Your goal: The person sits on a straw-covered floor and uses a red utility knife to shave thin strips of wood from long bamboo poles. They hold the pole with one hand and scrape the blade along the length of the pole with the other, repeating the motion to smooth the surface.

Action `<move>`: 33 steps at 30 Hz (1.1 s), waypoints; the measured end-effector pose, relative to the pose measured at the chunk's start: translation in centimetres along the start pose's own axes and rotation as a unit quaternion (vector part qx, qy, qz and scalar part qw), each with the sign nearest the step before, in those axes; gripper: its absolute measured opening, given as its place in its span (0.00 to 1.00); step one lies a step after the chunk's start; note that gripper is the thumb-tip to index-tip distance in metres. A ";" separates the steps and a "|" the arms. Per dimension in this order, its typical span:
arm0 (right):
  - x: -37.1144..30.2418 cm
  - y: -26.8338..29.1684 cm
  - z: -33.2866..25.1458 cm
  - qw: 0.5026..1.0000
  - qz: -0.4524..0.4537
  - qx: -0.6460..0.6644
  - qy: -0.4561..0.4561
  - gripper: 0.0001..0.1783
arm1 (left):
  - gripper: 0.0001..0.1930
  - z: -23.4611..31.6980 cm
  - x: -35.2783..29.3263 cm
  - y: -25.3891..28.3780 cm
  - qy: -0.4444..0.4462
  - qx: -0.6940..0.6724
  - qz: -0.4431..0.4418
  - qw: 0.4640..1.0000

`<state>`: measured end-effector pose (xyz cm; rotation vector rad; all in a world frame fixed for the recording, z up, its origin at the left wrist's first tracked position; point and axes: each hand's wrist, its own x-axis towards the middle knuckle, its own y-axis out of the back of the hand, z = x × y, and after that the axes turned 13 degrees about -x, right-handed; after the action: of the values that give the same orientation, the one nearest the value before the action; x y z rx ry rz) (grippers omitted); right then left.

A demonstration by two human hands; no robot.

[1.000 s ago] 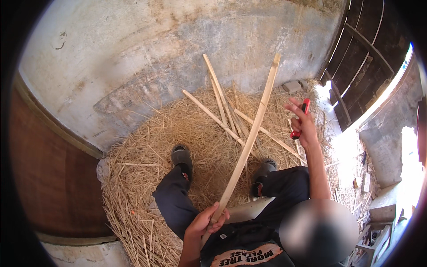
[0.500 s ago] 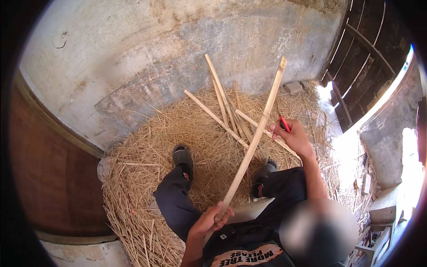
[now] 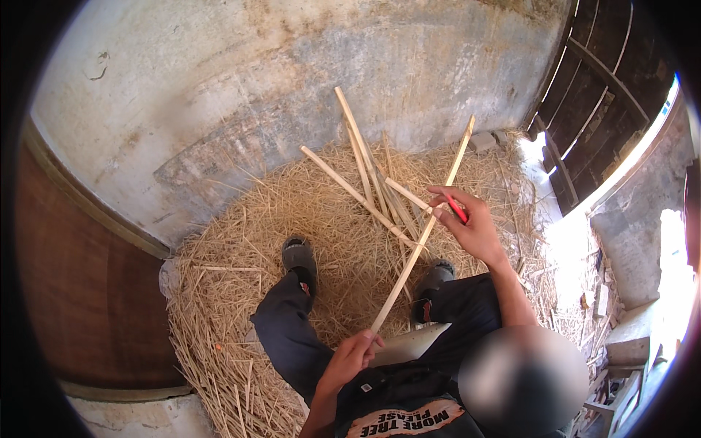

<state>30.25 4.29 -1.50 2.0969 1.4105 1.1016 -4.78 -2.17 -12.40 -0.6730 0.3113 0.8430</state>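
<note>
A long pale strip of split wood, perhaps bamboo (image 3: 398,283), slants up and away from my lap toward the wall. My left hand (image 3: 352,358) is closed round its near end, beside my left thigh. Higher up, my right hand (image 3: 471,226) has a small slim red tool (image 3: 457,209) tucked in its fingers; I cannot make out its kind. The right thumb and fingertips are at the strip, just above its middle. A thin curl (image 3: 418,244) crosses or hangs by the strip below that hand.
Several more wooden strips (image 3: 343,186) lie on the straw (image 3: 241,292) and lean against the stained wall (image 3: 292,87). My shoes (image 3: 298,255) rest on the straw. A dark plank door (image 3: 606,87) is at the far right, a brown panel (image 3: 87,277) at the left.
The strip has turned narrow edge up, and its far end has dropped a little. My right hand has moved onto the strip, fingers now reaching over it. My left hand has shifted only slightly.
</note>
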 end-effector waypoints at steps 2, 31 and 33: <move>-0.2 0.1 0.5 0.999 0.020 0.010 -0.043 0.17 | 0.29 1.1 -0.5 -0.5 0.030 -0.031 -0.011 0.999; -0.2 -1.4 -1.8 0.999 -0.004 0.029 0.029 0.20 | 0.26 1.8 0.9 -1.4 -0.046 0.056 -0.024 0.997; -0.4 -1.4 -1.1 0.999 0.027 0.014 0.042 0.21 | 0.26 2.3 1.0 -1.8 -0.040 0.057 -0.038 0.997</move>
<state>28.49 4.41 -1.96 2.1434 1.4231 1.2095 -2.76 -0.95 -10.39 -0.5404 0.2578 0.7718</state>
